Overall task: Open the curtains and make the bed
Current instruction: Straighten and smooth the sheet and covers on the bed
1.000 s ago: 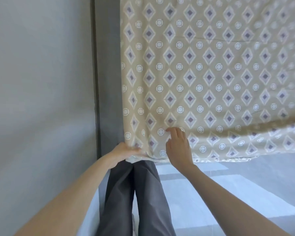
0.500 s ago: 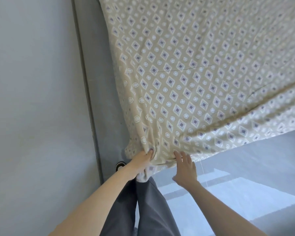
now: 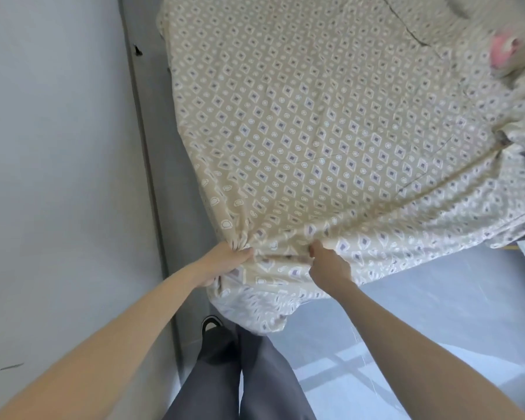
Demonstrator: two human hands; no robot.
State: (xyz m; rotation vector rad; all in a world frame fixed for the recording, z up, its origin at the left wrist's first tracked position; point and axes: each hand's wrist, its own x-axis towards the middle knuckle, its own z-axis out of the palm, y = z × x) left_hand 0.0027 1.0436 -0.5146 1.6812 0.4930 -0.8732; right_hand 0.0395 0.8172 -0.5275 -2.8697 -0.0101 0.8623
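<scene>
Gripping the patterned bedsheet [image 3: 315,140] at the bed's near corner: left hand [image 3: 222,262] bunches cloth, right hand [image 3: 328,268] pinches hem. Soft, light; best held at edges.

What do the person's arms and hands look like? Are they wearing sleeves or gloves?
No sleeves or gloves show. Both forearms are bare up to the frame's edge, and the left hand and right hand are bare too, with no rings, watch or bracelets visible. Lower down, dark grey trousers show.

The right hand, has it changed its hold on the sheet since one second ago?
Yes. The right hand lay flat on the patterned sheet beside the grey wall panel; now it pinches the sheet's edge.
</scene>
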